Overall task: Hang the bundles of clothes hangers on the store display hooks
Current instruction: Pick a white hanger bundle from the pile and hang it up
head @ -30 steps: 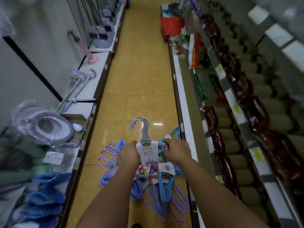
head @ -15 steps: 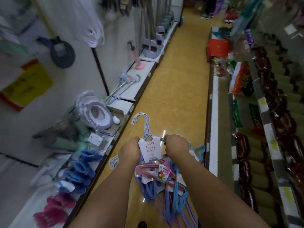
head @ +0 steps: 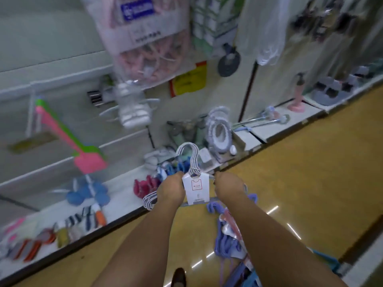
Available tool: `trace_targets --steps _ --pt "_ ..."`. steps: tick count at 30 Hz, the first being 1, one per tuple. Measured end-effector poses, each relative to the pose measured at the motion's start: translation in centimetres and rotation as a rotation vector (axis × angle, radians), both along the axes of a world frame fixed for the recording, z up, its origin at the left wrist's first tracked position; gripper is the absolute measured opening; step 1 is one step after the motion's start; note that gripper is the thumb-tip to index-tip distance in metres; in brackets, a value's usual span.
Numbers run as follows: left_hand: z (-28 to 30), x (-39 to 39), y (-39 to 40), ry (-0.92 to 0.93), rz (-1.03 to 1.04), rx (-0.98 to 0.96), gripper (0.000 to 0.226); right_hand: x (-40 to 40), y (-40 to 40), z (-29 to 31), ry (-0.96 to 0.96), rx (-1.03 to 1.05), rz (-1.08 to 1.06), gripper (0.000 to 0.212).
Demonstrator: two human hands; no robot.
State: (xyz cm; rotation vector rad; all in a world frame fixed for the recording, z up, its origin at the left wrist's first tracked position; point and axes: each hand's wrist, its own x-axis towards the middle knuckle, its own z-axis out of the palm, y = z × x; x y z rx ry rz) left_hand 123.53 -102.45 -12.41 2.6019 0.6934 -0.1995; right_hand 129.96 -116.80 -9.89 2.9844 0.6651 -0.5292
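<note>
Fingers of the left hand (head: 171,188) curl around the left shoulder of the white hanger bundle (head: 191,172). Fingers of the right hand (head: 229,188) curl around its right shoulder. The bundle sits between both hands, hooks pointing up and away, with a white card label (head: 195,188) across its neck. More hanger bundles (head: 230,237), purple, blue and pink, hang below the right forearm. Beyond the hands, a low shelf (head: 128,206) on the left carries slippers (head: 145,186); the wall display behind is blurred. The floor (head: 310,183) is yellow.
</note>
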Motion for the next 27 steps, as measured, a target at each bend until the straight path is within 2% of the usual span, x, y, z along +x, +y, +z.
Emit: trace_targets --steps 6,10,15,20,27 --pt "1.4 -8.7 6.4 -0.017 0.236 -0.014 0.041 -5.7 7.8 1.2 0.018 -0.042 0.256 0.030" --pt "2.5 -15.4 10.0 -0.016 0.367 0.004 0.037 -10.4 13.4 2.2 0.014 -0.046 0.404 0.030" --pt "3.4 -24.6 15.5 -0.018 0.542 0.010 0.031 -17.8 20.8 2.8 -0.018 -0.050 0.554 0.042" --pt "4.4 -34.2 21.8 -0.027 0.654 0.051 0.031 -26.2 28.5 3.8 -0.014 -0.004 0.729 0.029" --pt "5.8 -45.9 29.7 -0.055 0.815 0.051 0.037 -36.9 38.6 5.1 -0.063 0.010 0.867 0.032"
